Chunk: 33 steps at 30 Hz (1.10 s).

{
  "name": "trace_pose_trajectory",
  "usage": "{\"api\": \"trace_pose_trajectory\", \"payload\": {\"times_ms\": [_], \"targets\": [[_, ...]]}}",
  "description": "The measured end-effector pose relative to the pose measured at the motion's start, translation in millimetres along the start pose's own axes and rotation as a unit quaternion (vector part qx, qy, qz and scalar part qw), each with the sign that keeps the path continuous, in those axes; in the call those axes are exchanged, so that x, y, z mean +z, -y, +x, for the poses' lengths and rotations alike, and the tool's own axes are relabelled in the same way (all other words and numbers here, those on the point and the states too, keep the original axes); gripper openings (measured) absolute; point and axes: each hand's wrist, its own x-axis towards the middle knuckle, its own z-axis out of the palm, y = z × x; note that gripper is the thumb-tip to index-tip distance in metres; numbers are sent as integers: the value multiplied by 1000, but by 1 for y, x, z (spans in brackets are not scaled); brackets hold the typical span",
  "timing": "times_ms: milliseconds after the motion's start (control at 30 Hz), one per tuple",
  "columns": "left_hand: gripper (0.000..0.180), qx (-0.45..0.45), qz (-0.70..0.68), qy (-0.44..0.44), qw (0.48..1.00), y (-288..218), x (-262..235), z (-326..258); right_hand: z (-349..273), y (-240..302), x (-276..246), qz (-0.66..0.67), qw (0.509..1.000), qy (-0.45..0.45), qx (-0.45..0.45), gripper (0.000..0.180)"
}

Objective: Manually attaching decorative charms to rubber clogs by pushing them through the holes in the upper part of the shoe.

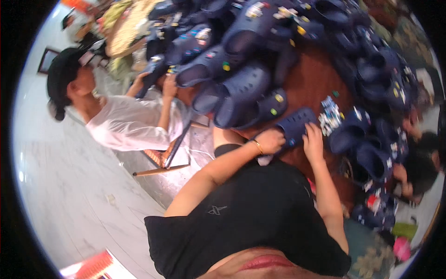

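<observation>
A navy foam clog with holes in its upper [297, 122] lies at the table edge in front of my body. My left hand [271, 141], with a bracelet at its wrist, is closed round the clog's near left part. On the clog's right side rests my right hand [314, 142], fingers bent against its edge; any small piece under the fingertips is hidden. A small blue spot shows on the clog between my hands. Just beyond my right hand sits a heap of small white and blue charms [330, 117].
Many navy clogs [246, 86] are piled on the brown table [313, 76], several bearing colourful charms. At the left a person in a white shirt [132, 122] sits on a chair, handling a clog. More people [418, 162] are at the right edge.
</observation>
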Motion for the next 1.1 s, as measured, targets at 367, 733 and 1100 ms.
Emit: {"api": "trace_pose_trajectory", "payload": {"times_ms": [367,733,1100], "targets": [[16,24,16,-43,999,-6,-17,0,24,1,-10,97,990,75,77,42],[17,-3,9,-16,1000,-6,-15,1,25,-11,-10,141,980,87,112,32],[17,21,22,-48,998,-6,-10,4,81,-98,-12,-223,950,41,216,29]]}}
